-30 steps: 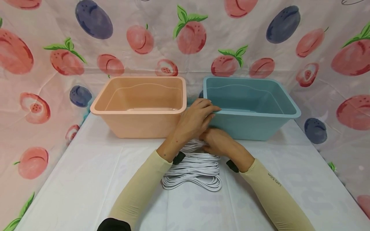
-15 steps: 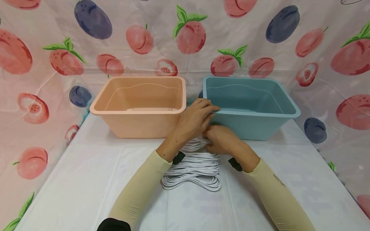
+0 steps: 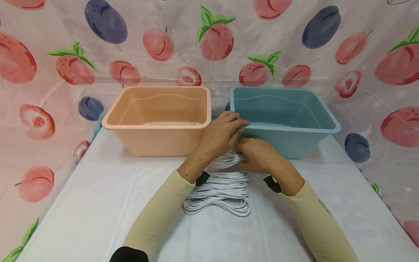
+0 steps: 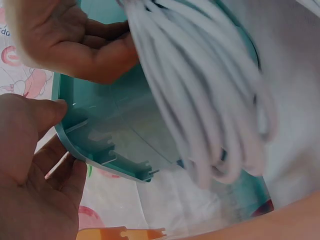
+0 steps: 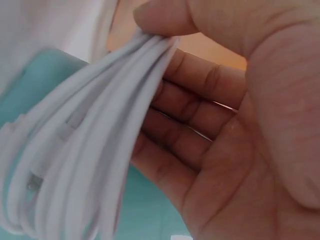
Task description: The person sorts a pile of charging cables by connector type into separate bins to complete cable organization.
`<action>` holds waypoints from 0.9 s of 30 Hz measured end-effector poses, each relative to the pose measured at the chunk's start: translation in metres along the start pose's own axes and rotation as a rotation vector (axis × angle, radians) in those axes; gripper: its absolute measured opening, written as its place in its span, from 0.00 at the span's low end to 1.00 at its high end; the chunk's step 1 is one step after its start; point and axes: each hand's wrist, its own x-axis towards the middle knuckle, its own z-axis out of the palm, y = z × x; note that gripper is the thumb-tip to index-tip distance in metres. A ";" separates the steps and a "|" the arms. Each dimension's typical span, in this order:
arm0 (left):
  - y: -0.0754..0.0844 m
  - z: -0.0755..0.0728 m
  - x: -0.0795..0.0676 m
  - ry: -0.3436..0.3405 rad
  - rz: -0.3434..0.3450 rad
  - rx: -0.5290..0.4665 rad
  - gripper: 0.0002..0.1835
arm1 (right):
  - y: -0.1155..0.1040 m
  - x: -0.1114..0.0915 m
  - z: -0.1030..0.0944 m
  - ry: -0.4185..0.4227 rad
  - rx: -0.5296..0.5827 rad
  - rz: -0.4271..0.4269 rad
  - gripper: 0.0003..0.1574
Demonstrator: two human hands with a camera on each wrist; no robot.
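My left hand [image 3: 222, 134] grips the near left corner of the blue-green plastic bin [image 3: 284, 143]. In the left wrist view its thumb and fingers [image 4: 72, 182] pinch the rim from both sides. Just below, in front of that bin, my right hand [image 3: 258, 154] holds a looped bundle of white cable [image 5: 85, 130]. Thumb and fingertips pinch one end of the bundle, and the loops hang away from the palm; a small metal tip [image 5: 34, 182] shows among them. More bundled white cable [image 3: 219, 189] lies on the table nearer to me, partly behind the left wrist.
A peach-coloured bin [image 3: 163, 142] stands left of the blue-green one, a narrow gap between them. Both bins show bare inner walls. A white cloth [image 3: 98, 207] covers the table, and a fruit-print sheet [image 3: 186, 43] hangs behind and at the sides.
The right hand has shifted a little right and away from me, drawing the held cable bundle off the rest. The left hand stays on the bin's rim.
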 end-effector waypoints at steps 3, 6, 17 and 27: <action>0.000 0.001 0.000 0.000 -0.001 0.006 0.14 | 0.000 -0.003 -0.005 0.009 0.004 0.013 0.17; 0.000 0.001 0.000 -0.004 -0.006 0.010 0.14 | 0.001 -0.006 -0.009 0.014 -0.008 0.018 0.16; 0.000 0.001 0.001 0.001 -0.001 0.001 0.14 | 0.002 -0.015 -0.027 -0.014 -0.029 0.046 0.10; 0.000 0.000 0.001 -0.009 -0.007 -0.005 0.14 | 0.004 -0.026 -0.041 0.002 -0.013 0.059 0.11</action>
